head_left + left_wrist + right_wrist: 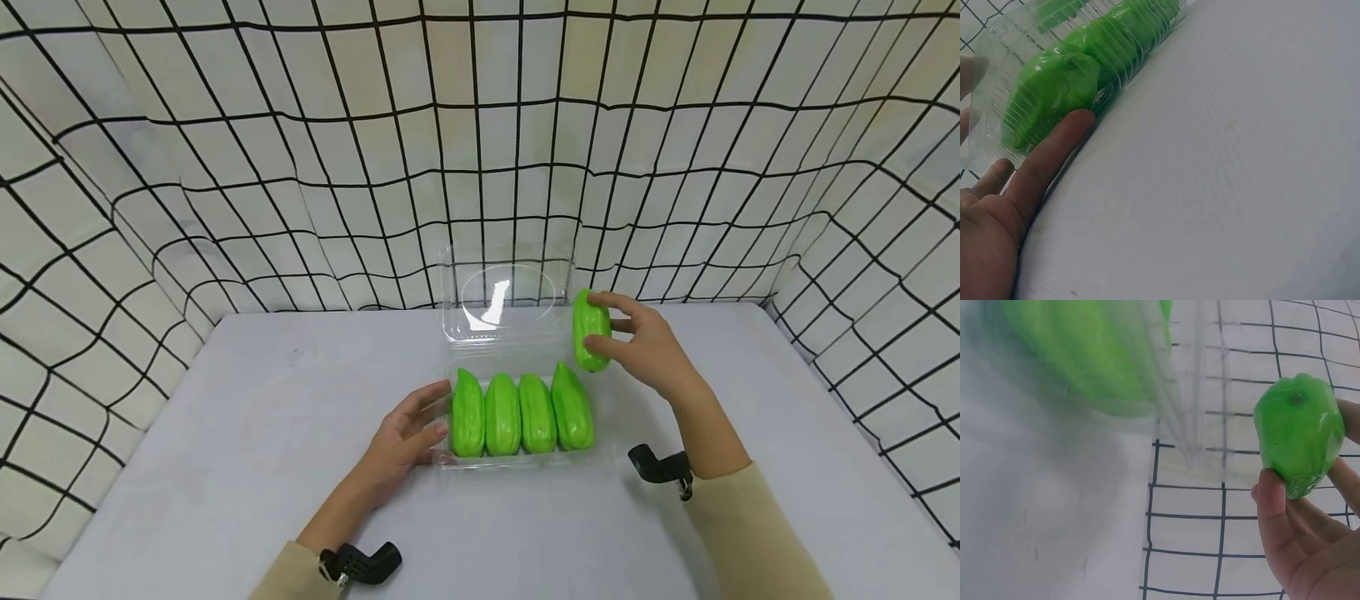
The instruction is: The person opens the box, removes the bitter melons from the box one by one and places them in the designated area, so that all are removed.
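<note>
In the head view my right hand [647, 343] pinches a glossy green gourd-shaped fruit [591, 332] between thumb and fingers, above the back right corner of a clear plastic clamshell box [517, 462]. The right wrist view shows the blunt, ridged end of this fruit [1300, 434] facing the camera. Several similar green fruits [502, 414] lie side by side in the box, the rightmost one tilted. My left hand [405, 437] touches the box's left side with its fingers extended. From the left wrist, one finger [1054, 156] lies straight along the box's ribbed wall.
The box's transparent lid [510, 304] stands raised at the back, with glare on it. All of this is on a white table [300, 433]. White walls with black grid netting [480, 133] rise behind the table and on both sides.
</note>
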`<state>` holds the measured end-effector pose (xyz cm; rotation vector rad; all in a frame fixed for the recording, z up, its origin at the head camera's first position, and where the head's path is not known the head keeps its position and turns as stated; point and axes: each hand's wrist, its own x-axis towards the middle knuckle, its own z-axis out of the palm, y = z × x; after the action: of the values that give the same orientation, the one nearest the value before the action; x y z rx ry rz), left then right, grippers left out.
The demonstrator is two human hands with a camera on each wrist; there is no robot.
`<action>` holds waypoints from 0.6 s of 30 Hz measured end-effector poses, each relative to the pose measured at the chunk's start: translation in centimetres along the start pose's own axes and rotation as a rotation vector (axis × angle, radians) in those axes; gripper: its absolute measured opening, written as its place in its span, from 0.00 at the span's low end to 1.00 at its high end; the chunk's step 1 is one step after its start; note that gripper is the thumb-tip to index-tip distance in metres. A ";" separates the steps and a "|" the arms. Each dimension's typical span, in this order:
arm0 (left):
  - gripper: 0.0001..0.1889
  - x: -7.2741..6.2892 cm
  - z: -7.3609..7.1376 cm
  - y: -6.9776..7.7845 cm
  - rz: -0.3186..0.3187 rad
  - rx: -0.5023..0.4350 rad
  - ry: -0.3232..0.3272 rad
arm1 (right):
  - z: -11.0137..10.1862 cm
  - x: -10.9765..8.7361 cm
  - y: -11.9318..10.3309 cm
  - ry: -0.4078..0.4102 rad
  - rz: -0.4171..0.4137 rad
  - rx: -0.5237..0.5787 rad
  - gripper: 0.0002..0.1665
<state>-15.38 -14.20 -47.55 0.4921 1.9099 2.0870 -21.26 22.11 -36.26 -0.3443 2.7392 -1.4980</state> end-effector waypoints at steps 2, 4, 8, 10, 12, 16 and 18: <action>0.32 0.0 0.0 0.1 0.004 -0.004 -0.001 | -0.3 0.3 0.2 0.014 0.005 -0.015 0.36; 0.32 0.0 0.1 0.1 0.007 -0.004 -0.002 | -0.6 0.5 0.3 0.024 0.015 -0.021 0.36; 0.32 0.0 0.0 0.1 0.011 -0.005 0.001 | -1.1 1.0 0.7 0.034 0.042 -0.020 0.37; 0.32 -0.1 0.0 0.0 0.011 -0.007 0.001 | -1.2 1.2 0.9 0.035 0.055 -0.011 0.37; 0.32 -0.1 0.0 0.0 0.008 -0.003 0.001 | -1.4 1.4 1.3 0.037 0.061 -0.011 0.37; 0.32 -0.1 0.0 0.0 0.008 0.000 0.002 | -1.6 1.8 2.0 0.042 0.074 -0.023 0.37; 0.31 -0.1 0.0 0.1 0.008 0.005 0.004 | -1.6 2.1 2.3 0.045 0.079 -0.034 0.37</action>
<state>-15.27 -14.26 -47.48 0.4977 1.9190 2.0907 -23.88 24.24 -37.05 -0.2030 2.7798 -1.4595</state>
